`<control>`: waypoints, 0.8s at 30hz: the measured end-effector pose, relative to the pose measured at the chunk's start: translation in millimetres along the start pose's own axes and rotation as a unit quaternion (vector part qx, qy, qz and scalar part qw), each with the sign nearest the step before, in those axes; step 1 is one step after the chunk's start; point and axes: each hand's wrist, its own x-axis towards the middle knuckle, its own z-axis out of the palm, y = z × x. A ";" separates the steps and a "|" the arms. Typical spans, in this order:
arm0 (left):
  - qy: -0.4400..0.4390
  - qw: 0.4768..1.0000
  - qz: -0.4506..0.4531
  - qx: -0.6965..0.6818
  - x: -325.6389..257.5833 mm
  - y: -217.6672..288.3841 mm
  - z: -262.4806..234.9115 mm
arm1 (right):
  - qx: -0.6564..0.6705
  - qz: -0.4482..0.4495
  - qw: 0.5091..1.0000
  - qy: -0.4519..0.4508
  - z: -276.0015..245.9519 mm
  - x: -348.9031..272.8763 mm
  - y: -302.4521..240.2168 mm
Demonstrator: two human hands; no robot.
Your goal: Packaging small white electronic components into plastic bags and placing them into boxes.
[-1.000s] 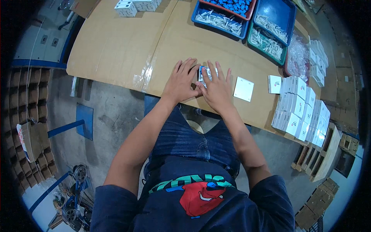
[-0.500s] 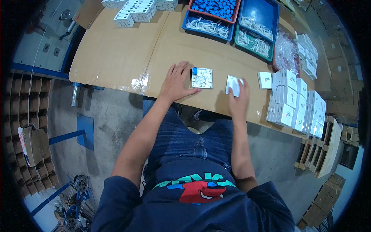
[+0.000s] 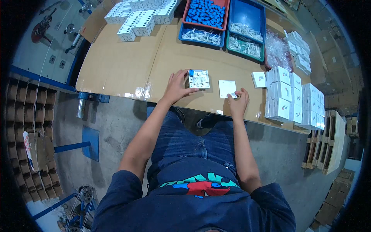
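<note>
My left hand point(image 3: 177, 88) grips a shallow, open white square box point(image 3: 205, 86) by its left side, fingers along the far left corner and thumb at the near edge. Inside the box lie a blue terminal piece point(image 3: 191, 72) in the far left corner and several small white parts point(image 3: 199, 80), too small to tell apart. To the right of it is a flat white square plate point(image 3: 226, 87). My right hand point(image 3: 239, 103) pinches this plate at its near right corner, the other fingers curled.
A white square box point(image 3: 259, 79) lies beside stacked white boxes point(image 3: 282, 92) on the right. Trays of blue pieces point(image 3: 205, 14) and white parts point(image 3: 201, 36) stand at the back, near a tray of clear bags point(image 3: 277, 50). White blocks point(image 3: 139, 24) fill the far left.
My left hand has closed from lying flat beside the open box to gripping it. My right hand has slid from over the plate to its near right corner, uncovering most of it.
</note>
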 end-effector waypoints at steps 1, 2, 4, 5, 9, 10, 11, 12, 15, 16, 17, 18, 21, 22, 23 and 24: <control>0.004 1.000 0.001 0.001 -3.0 1.8 3.7 | -0.001 0.023 1.000 -0.013 -2.3 -1.4 -2.9; 0.007 0.979 -0.005 -0.202 -8.5 2.9 9.1 | 0.002 0.019 1.000 -0.011 -7.9 -2.6 -15.5; 0.010 0.918 -0.008 -0.396 -16.6 8.0 15.4 | -0.116 0.016 0.993 0.013 -16.8 -5.1 -39.2; -0.001 0.858 -0.087 -0.506 -22.2 13.7 16.9 | -0.117 0.017 0.993 0.014 -16.7 -4.1 -36.5; -0.011 0.707 -0.147 -0.692 -45.6 39.9 17.4 | -0.066 0.043 0.995 -0.054 -16.2 10.6 -27.7; -0.012 0.707 -0.148 -0.692 -49.7 48.2 15.8 | -0.054 0.053 0.994 -0.074 -17.4 13.8 -26.1; -0.004 0.692 -0.160 -0.704 -53.1 57.9 12.4 | -0.054 0.053 0.994 -0.074 -16.5 17.2 -19.1; 0.003 0.677 -0.171 -0.715 -54.5 62.6 11.1 | 0.106 0.086 0.982 -0.132 -14.8 20.2 -10.3; -0.040 0.623 -0.197 -0.756 -49.6 51.0 12.4 | 0.380 0.143 0.900 -0.160 -14.4 18.3 -1.2; -0.038 0.624 -0.196 -0.756 -50.4 48.7 13.5 | 0.490 0.170 0.845 -0.131 -15.5 14.5 -0.2; -0.028 0.636 -0.209 -0.743 -51.2 53.0 12.4 | 0.573 0.230 0.779 -0.111 -25.0 10.8 -7.3; -0.016 0.647 -0.221 -0.730 -52.2 55.8 11.4 | 0.572 0.230 0.779 -0.112 -34.9 9.1 -12.3; -0.108 0.513 -0.139 -0.840 -53.3 55.0 6.9 | 0.710 0.215 0.642 -0.197 -56.5 10.9 -23.7; -0.110 0.513 -0.139 -0.840 -53.8 58.5 7.8 | 0.710 0.215 0.642 -0.196 -57.0 11.5 -22.4; -0.112 0.496 -0.144 -0.849 -53.4 73.1 2.9 | 0.719 0.207 0.635 -0.194 -59.1 11.7 -20.6; -0.113 0.481 -0.150 -0.856 -53.7 82.4 0.0 | 0.728 0.200 0.627 -0.194 -59.5 11.1 -19.2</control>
